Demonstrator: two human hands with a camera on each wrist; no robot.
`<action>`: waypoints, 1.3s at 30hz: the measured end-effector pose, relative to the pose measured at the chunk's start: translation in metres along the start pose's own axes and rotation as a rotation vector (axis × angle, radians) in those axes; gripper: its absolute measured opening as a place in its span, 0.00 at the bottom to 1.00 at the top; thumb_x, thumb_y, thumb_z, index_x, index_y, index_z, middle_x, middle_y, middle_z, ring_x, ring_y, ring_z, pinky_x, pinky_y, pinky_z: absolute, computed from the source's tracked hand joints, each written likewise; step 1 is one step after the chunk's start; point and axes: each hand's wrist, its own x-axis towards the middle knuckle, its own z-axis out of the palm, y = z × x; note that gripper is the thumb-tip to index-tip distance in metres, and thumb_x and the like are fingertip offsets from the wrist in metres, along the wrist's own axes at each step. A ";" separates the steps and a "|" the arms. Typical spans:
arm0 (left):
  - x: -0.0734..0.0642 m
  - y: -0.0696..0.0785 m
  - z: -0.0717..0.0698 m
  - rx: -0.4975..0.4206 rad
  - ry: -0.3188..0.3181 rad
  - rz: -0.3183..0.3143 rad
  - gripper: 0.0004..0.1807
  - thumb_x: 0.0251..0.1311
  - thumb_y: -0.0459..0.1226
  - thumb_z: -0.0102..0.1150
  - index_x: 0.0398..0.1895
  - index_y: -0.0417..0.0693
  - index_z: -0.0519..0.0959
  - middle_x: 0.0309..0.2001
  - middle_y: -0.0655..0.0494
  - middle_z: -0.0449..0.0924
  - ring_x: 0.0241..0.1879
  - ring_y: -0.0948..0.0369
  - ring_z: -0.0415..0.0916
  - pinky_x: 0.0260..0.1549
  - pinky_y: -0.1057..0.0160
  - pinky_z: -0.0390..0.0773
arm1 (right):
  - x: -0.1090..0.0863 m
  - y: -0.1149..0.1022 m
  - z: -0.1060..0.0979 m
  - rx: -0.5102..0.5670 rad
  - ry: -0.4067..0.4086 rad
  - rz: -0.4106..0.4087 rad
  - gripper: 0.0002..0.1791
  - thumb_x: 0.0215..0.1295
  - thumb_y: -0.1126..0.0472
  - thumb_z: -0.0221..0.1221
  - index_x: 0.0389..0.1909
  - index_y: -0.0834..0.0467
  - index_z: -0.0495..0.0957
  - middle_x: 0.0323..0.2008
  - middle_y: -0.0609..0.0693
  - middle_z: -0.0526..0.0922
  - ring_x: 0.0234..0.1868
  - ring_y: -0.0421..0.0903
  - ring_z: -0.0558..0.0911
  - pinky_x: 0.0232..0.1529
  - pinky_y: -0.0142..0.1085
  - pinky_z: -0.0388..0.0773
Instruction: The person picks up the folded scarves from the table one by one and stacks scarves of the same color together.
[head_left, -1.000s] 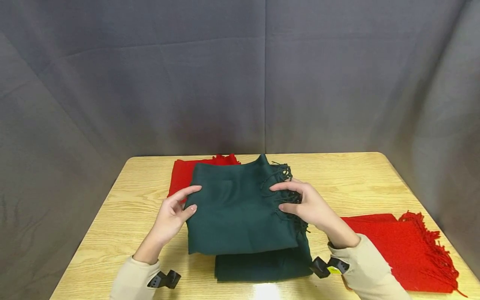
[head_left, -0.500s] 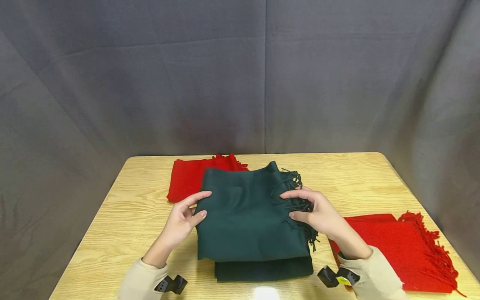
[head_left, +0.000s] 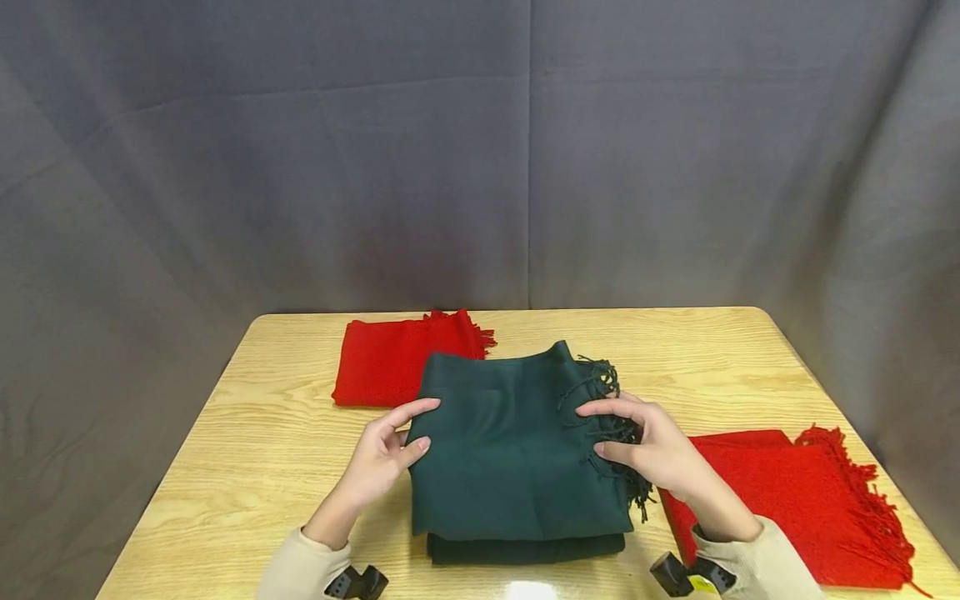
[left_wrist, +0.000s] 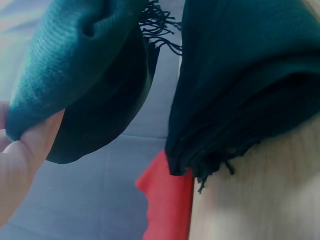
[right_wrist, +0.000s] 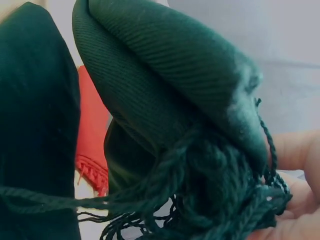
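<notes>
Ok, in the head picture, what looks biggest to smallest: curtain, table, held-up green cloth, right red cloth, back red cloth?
1. Grey curtain
2. Wooden table
3. Held-up green cloth and right red cloth: unsure, as green is probably nearer and red partly covered
4. Back red cloth

The person wears a cream left sleeve [head_left: 300,571] and a matching right sleeve [head_left: 768,568], each ending at the wrist, the left hand [head_left: 381,458] and right hand [head_left: 660,450] being bare. At the left sleeve's edge is a black, block-shaped left camera [head_left: 372,582] on a dark left mount [head_left: 342,582] with small pale spots. The black right camera [head_left: 670,574] is similar, with a bright yellow patch [head_left: 702,584] beside it.
</notes>
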 end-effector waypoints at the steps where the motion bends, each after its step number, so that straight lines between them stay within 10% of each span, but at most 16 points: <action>1: -0.001 -0.001 0.000 -0.008 -0.001 -0.002 0.24 0.55 0.20 0.51 0.57 0.27 0.64 0.55 0.28 0.65 0.41 0.60 0.78 0.40 0.62 0.77 | 0.000 0.001 0.001 0.001 0.001 0.000 0.21 0.50 0.75 0.59 0.47 0.58 0.78 0.56 0.60 0.70 0.63 0.62 0.57 0.54 0.65 0.52; 39: -0.016 -0.044 0.007 -0.092 -0.020 -0.159 0.26 0.56 0.20 0.47 0.60 0.26 0.59 0.57 0.26 0.61 0.40 0.58 0.79 0.37 0.61 0.78 | -0.014 0.069 0.027 0.152 -0.028 0.164 0.21 0.51 0.74 0.59 0.50 0.63 0.76 0.55 0.60 0.71 0.62 0.61 0.60 0.54 0.53 0.63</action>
